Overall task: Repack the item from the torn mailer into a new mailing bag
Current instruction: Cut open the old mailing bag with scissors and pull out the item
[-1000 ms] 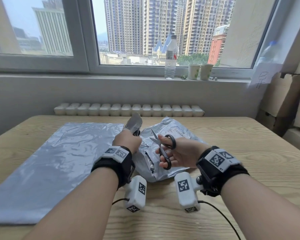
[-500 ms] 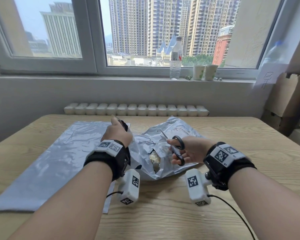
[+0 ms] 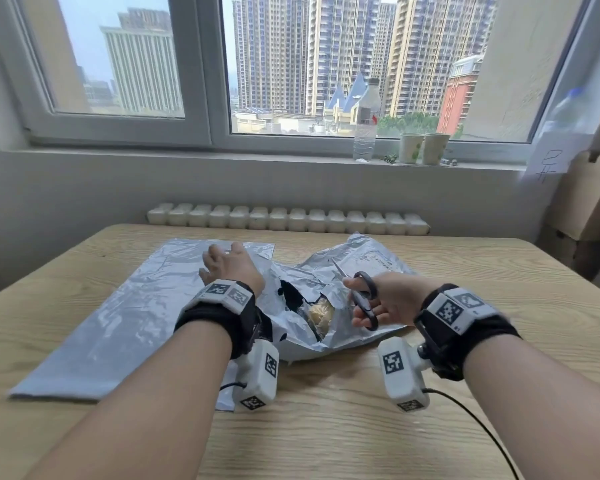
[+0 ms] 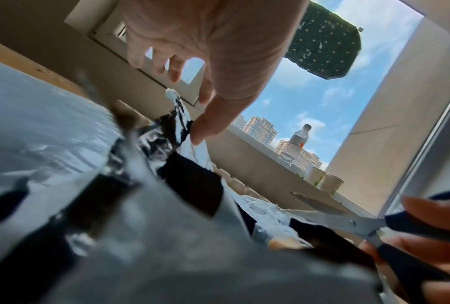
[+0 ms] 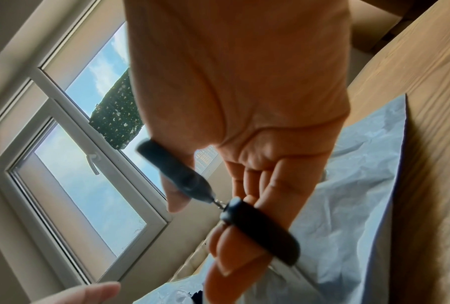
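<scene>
Grey torn mailer lies on the bench, thin, crinkly, slippery film; pale item shows through the gash, likely light. Left grip spread, empty, just left of it; right grip fingers through scissors above it. Reach through the gash for the item, not the film.

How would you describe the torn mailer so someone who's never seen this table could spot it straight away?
Start at the light wooden table under the window. Two grey plastic bags lie side by side there. The crumpled grey torn mailer is the right-hand one: wrinkled, ripped open on a yellowish item, with a printed label, while the smooth grey new mailing bag lies flat and whole.
</scene>
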A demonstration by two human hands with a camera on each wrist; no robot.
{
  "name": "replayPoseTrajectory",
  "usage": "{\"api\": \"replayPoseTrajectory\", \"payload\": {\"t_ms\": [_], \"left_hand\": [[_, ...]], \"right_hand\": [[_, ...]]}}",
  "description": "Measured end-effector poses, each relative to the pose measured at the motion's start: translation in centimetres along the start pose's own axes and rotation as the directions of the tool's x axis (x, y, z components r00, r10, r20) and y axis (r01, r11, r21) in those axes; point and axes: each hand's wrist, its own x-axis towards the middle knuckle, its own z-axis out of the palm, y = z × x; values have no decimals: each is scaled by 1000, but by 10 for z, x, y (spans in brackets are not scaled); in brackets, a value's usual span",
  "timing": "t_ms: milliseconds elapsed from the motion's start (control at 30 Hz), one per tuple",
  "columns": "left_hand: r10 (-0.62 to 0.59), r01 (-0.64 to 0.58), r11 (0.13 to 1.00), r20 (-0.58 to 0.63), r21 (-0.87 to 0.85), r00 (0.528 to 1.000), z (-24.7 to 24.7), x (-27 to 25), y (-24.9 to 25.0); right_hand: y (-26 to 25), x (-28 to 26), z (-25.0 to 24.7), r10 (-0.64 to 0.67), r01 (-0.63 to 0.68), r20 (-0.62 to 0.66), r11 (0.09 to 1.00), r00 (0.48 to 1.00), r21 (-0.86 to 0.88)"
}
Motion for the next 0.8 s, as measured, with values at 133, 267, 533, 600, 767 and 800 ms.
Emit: {"api": "replayPoseTrajectory", "payload": {"t_ms": [133,267,533,600,767,800], "left_hand": [[151,-150,988,-59,26,987,-4,-3,20],[297,-291,951,48,-100,954,-4,-11,52],[472,-450,882,243,-142,848,22,-31,108],[480,-457,877,262,-146,837,30,-30,112],[465,-443,885,220,-144,857,46,-23,112],[464,-445,885,214,-135,859,48,-22,111]], "right_hand": [[-6,-7,-6,-29,25,-60,998,998,-60],[-7,-12,-24,-160,115,-214,971,964,-209],[31,-18,-86,-339,-110,-568,782,750,-613],[44,-15,-101,-313,-204,-609,749,729,-630],[73,-6,-131,-251,-348,-687,715,682,-607],[77,-4,-134,-240,-366,-691,706,682,-606]]}}
